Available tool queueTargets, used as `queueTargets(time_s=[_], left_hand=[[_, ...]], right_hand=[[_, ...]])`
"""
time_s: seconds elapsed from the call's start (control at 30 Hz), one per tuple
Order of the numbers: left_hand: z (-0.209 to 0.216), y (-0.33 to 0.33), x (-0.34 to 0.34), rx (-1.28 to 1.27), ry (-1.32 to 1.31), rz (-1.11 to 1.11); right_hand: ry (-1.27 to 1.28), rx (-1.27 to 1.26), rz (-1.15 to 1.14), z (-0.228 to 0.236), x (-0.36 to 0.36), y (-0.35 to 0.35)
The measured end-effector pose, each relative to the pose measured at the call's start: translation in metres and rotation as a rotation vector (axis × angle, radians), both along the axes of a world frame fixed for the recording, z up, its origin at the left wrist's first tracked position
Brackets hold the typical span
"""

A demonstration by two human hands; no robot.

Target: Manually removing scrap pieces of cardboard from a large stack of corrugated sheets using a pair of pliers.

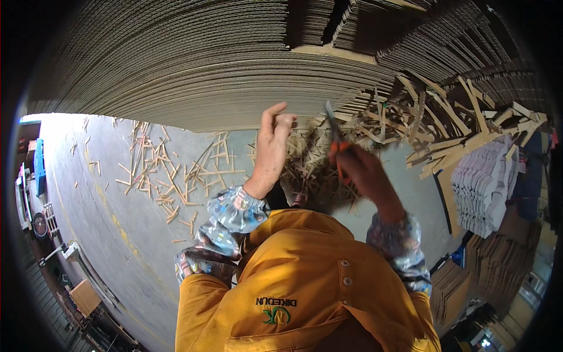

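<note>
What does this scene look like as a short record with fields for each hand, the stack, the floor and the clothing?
left hand: left hand open, fingers up against the edge of the stacked cardboard sheets
right hand: right hand closed on an orange-handled utility knife, blade up at the stack
floor: cardboard offcut strips scattered on the grey concrete floor
clothing: yellow jacket, patterned sleeve covers

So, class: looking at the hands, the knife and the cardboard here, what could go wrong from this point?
1. The right hand holds an orange-handled knife blade-up, close to the left hand at the cardboard stack; a slip might cut the fingers.
2. Cardboard strips litter the floor and could cause a trip or slip.
</note>
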State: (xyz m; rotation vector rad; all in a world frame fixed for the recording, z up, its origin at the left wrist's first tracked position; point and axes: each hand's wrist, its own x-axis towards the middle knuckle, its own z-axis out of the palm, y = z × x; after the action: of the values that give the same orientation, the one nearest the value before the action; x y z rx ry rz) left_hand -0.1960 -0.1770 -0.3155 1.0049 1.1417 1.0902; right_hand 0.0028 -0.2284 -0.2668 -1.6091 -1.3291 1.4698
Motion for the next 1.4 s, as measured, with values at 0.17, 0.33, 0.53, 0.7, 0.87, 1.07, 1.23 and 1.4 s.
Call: queueTargets(time_s=[0.17, 0.33, 0.53, 0.7, 0.87, 1.07, 1.23, 1.4], left_hand=[[0.027, 0.01, 0.04, 0.131, -0.185, -0.082], [0.032, 0.047, 0.063, 0.385, -0.068, -0.277], [-0.013, -0.015, 0.049, 0.664, 0.123, -0.46], [-0.06, -0.061, 0.027, -0.158, 0.053, -0.332], [-0.015, 0.009, 0.0, -0.125, 0.124, 0.047], [0.01, 0.02, 0.036, 0.281, -0.101, -0.094], [0.042, 0.031, 0.052, 0.183, -0.166, -0.216], [-0.011, -0.036, 0.046, 0.338, 0.04, -0.538]], right_hand=[[-0.158, 0.135, -0.057, 0.025, -0.004, 0.062], [-0.05, 0.067, -0.15, 0.037, -0.024, 0.071], [-0.072, 0.314, -0.075, -0.045, -0.011, -0.015], [-0.038, 0.158, 0.25, -0.076, 0.01, -0.076], [0.058, 0.007, 0.044, -0.02, 0.013, -0.01], [-0.071, 0.079, -0.054, 0.023, -0.004, 0.06], [-0.063, 0.077, -0.053, 0.027, -0.025, 0.065], [-0.007, 0.193, -0.041, -0.031, -0.011, -0.028]])
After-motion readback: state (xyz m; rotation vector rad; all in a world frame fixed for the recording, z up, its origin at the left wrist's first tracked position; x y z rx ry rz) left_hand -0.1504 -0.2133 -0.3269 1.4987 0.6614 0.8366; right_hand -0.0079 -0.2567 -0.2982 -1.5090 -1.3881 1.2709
